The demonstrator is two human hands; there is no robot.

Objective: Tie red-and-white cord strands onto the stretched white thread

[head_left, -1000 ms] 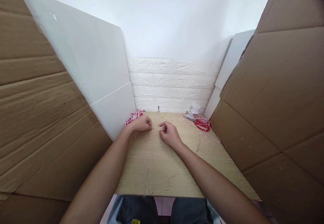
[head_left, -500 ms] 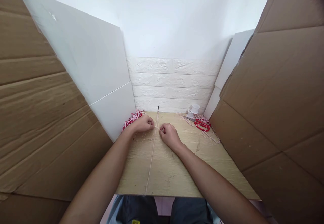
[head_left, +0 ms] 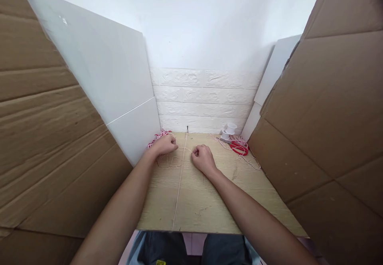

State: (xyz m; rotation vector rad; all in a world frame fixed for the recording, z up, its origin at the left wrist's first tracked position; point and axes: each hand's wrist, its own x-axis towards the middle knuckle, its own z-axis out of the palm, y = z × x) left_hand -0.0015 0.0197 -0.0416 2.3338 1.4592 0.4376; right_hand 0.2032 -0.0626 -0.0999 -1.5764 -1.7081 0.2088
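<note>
The left hand point(head_left: 167, 144) and right hand point(head_left: 203, 158), fingertips pinched closed, appear to hold a pale thread point(head_left: 186, 148) crossing a straight cord point(head_left: 179, 183) over a wooden board point(head_left: 215, 205), seemingly mid-knot, calling for an even outward pull.

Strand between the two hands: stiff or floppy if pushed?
Likely floppy: the strand bows between left hand and right hand. Probably very light, judging by its thinness. Might tangle, given the red-and-white pile of threads nearby.

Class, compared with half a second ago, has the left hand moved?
Yes: the left hand has shifted left, farther from the nail.
</note>
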